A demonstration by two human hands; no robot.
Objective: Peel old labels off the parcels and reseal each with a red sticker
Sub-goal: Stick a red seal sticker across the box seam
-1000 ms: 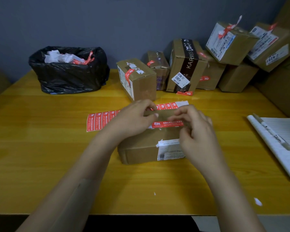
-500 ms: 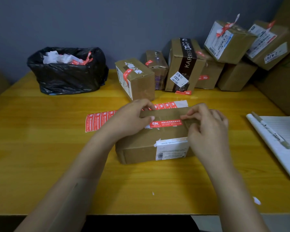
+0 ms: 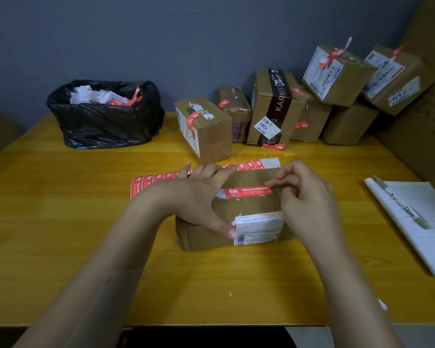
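Bare tabletop lies open left and in front of the parcel; stacked boxes and a bin bag crowd the back, a notebook the right.

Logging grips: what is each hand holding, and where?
Left hand grips the parcel across its top, near edge to far edge. Right hand touches the right end of the sticker; grip cannot be told.

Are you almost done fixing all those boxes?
Partway. Done: peeled scraps sit in the black bag, and the back boxes wear red stickers. In hand: a red sticker lies across the front parcel; the right hand pinches its end, the left hand holds the parcel. Left: its white label, and labels on two stacked boxes.
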